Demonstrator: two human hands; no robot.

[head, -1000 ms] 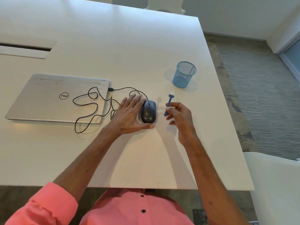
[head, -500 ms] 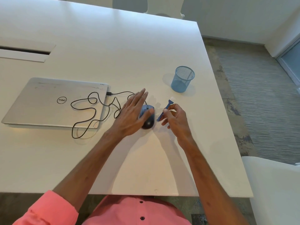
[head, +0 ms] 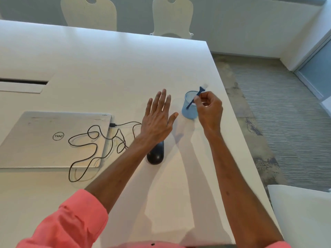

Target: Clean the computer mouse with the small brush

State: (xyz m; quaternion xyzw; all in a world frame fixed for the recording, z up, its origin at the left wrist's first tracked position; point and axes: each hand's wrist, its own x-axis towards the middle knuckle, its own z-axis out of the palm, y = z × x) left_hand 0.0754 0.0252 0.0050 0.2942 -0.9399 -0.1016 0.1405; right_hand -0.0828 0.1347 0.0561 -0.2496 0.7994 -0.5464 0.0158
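Observation:
The black wired computer mouse [head: 155,153] lies on the white table [head: 111,58], partly hidden under my left wrist. My left hand [head: 158,116] hovers beyond it with fingers straight and spread, holding nothing. My right hand [head: 208,110] pinches the small blue brush [head: 196,97] over the blue mesh cup [head: 189,109]. The brush is tilted, its white bristles up and to the right, its lower end over the cup's mouth.
A closed silver laptop [head: 52,138] lies at the left, with the mouse's black cable [head: 93,140] looped over its corner. The table's right edge runs just beyond the cup. Two white chairs [head: 172,15] stand behind the table, another chair [head: 300,215] at the lower right.
My left hand has lifted off the mouse and moved forward, fingers spread. My right hand has carried the brush away from the mouse to the mesh cup. The camera has tilted up.

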